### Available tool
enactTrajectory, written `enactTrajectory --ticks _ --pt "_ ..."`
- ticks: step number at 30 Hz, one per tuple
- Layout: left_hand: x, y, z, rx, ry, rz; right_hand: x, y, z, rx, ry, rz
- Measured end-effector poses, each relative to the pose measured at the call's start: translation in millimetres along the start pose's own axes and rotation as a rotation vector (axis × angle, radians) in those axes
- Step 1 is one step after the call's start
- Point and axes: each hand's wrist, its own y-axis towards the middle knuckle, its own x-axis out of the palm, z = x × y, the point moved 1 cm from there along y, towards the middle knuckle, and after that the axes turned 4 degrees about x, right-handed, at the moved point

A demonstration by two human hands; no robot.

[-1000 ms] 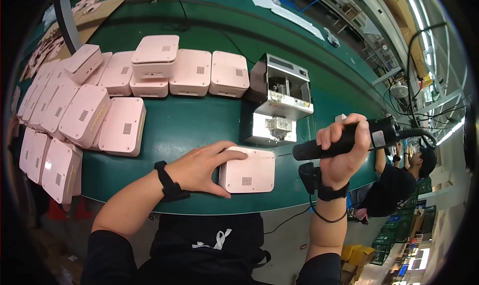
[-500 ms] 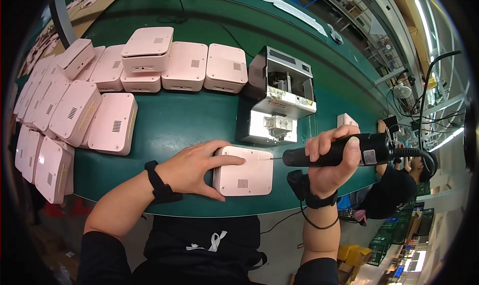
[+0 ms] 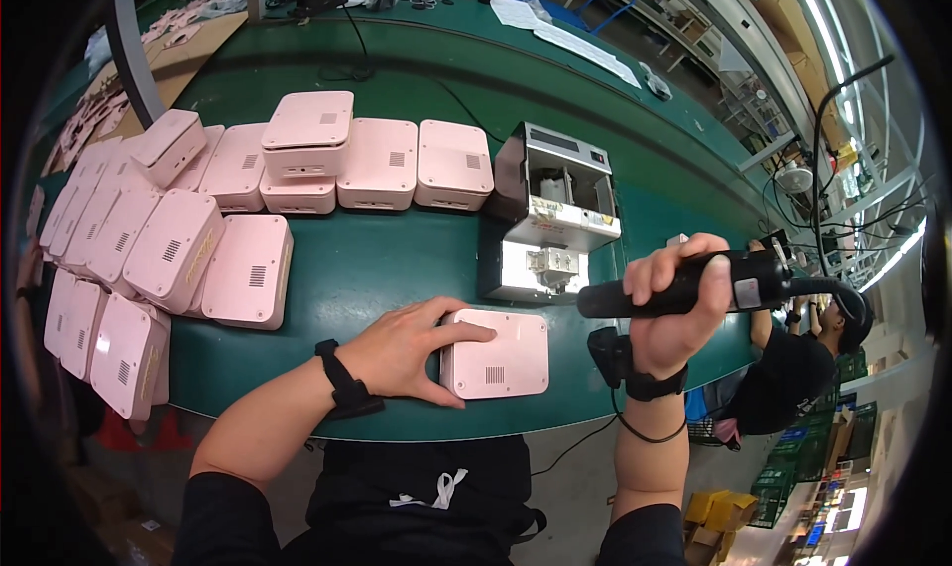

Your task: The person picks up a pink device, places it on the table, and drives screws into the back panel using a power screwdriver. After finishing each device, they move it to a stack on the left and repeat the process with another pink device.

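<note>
A pink plastic box (image 3: 518, 360) lies on the green bench in front of me, vent slots near its front and small screw holes at its corners. My left hand (image 3: 402, 353) grips its left side, thumb at the front and index finger across the top. In my right hand (image 3: 684, 303) is a black electric screwdriver (image 3: 759, 281), fingers wrapped round its body. Its nose points left, above and right of the box and apart from it. Just behind the box stands a screw feeder (image 3: 567, 219) with a bright metal front.
Several matching pink boxes (image 3: 377, 162) stand in rows, some stacked, at the left and back left. The screwdriver's cable (image 3: 831, 293) runs off to the right. A co-worker (image 3: 783, 373) sits at the far right. Papers (image 3: 565, 36) lie at the back.
The screwdriver has drawn back rightward from the box's far right corner, where its bit was. My left hand keeps its hold on the box. The whole view has shifted slightly.
</note>
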Motion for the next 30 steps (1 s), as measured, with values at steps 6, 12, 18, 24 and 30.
enactTrajectory --ticks 6,12,18,24,30 --pt "1 -1 1 -0.005 -0.009 -0.01 8 18 6 -0.021 -0.047 0.085" --pt "0 -1 -4 0.006 0.007 0.012 19 3 -3 0.073 -0.014 0.048" --pt "0 -1 -4 0.011 0.007 0.025 28 -9 5 0.092 0.041 -0.022" --pt "2 1 -3 0.009 0.011 0.022 27 -14 22 0.129 0.045 -0.036" --pt "1 -2 -4 0.008 0.013 0.037 28 -13 28 0.147 0.061 -0.063"
